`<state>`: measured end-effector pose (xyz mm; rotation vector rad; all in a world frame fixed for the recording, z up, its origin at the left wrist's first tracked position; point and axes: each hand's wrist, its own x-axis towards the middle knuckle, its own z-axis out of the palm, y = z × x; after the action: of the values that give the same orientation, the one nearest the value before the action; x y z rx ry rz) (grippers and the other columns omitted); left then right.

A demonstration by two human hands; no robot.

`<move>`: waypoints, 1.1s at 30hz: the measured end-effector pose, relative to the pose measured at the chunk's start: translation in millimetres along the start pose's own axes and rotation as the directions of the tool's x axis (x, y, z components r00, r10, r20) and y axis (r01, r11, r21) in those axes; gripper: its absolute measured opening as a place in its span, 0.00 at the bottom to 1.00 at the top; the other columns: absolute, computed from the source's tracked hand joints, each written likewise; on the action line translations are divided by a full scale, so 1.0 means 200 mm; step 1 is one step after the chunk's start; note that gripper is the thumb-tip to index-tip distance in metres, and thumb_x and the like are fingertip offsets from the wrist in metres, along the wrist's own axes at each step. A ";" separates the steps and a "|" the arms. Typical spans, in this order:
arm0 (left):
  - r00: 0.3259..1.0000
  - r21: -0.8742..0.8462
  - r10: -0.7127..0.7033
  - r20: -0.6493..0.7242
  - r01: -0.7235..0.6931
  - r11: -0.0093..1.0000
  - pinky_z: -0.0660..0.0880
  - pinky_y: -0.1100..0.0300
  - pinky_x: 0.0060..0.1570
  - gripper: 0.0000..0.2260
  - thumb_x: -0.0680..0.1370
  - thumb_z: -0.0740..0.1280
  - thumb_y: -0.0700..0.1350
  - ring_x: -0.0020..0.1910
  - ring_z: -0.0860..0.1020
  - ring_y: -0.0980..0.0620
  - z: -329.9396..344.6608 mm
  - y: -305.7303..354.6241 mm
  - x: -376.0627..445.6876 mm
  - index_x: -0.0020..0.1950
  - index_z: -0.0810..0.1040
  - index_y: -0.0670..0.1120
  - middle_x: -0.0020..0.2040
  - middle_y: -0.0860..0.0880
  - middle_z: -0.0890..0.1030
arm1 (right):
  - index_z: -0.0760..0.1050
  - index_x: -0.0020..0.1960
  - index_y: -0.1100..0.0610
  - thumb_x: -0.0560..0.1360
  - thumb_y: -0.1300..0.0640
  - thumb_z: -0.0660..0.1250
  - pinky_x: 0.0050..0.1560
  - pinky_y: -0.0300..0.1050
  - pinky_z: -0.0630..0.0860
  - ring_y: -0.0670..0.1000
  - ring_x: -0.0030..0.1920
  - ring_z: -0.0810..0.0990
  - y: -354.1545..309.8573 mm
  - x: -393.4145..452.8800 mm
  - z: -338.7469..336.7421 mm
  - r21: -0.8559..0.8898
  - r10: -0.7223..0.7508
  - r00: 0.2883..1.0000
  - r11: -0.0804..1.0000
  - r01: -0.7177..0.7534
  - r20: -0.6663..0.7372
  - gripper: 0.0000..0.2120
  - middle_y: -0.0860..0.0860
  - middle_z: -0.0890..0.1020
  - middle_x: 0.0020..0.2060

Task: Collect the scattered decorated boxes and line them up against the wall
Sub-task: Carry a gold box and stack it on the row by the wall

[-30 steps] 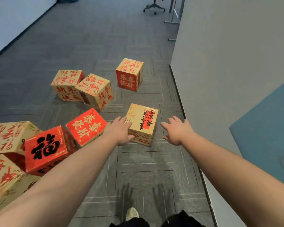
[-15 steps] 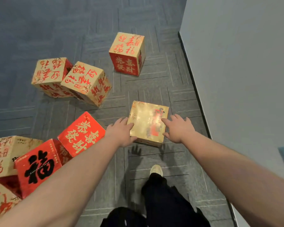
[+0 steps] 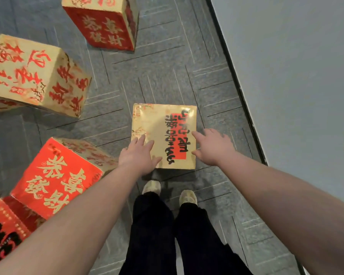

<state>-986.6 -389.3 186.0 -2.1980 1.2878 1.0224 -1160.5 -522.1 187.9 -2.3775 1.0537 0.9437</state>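
A gold box with black writing on a red strip stands on the grey carpet just in front of my feet, a short way from the wall. My left hand is at the box's near left corner, its fingers straight and reaching over the top edge. My right hand is at the box's right side with relaxed, spread fingers, touching or nearly touching it. Neither hand grips the box.
Several other decorated boxes lie on the carpet: a red-faced one at my left arm, a gold one further left, a red and gold one ahead, a red one with a black character at the lower left. A dark baseboard runs along the wall.
I have stepped closer and tilted my head down, so the gold box now sits right before my feet. Both hands have come down to the box's sides.
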 end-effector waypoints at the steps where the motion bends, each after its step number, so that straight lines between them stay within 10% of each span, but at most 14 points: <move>1: 1.000 0.006 0.003 0.005 -0.003 1.000 0.59 0.44 0.71 0.32 0.77 0.53 0.66 0.77 0.48 0.47 0.03 -0.01 0.08 0.78 0.51 0.54 0.79 0.50 0.47 | 0.48 0.78 0.45 0.78 0.40 0.59 0.69 0.63 0.62 0.57 0.75 0.57 0.00 0.06 0.06 0.026 0.025 1.000 0.999 -0.025 0.009 0.34 0.56 0.62 0.73; 24: 0.985 -0.130 -0.076 -0.156 0.056 0.990 0.53 0.41 0.73 0.46 0.70 0.65 0.68 0.77 0.43 0.41 0.55 -0.37 0.91 0.76 0.38 0.60 0.77 0.50 0.35 | 0.35 0.75 0.35 0.70 0.35 0.69 0.69 0.66 0.63 0.65 0.77 0.49 -0.12 0.80 0.74 0.462 0.382 0.918 0.798 -0.387 0.109 0.50 0.56 0.36 0.77; 33: 0.980 -0.427 -0.156 -0.127 0.088 0.900 0.62 0.47 0.71 0.49 0.67 0.76 0.58 0.75 0.56 0.43 0.63 -0.27 0.96 0.77 0.46 0.60 0.77 0.51 0.35 | 0.40 0.76 0.36 0.70 0.40 0.73 0.69 0.62 0.67 0.65 0.71 0.63 -0.10 0.83 0.89 0.631 0.381 0.923 0.704 -0.325 0.051 0.49 0.59 0.47 0.76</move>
<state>-930.0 -393.4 -43.0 -2.6940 1.0456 1.1834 -1139.4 -493.3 -54.2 -1.6875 1.6039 0.4731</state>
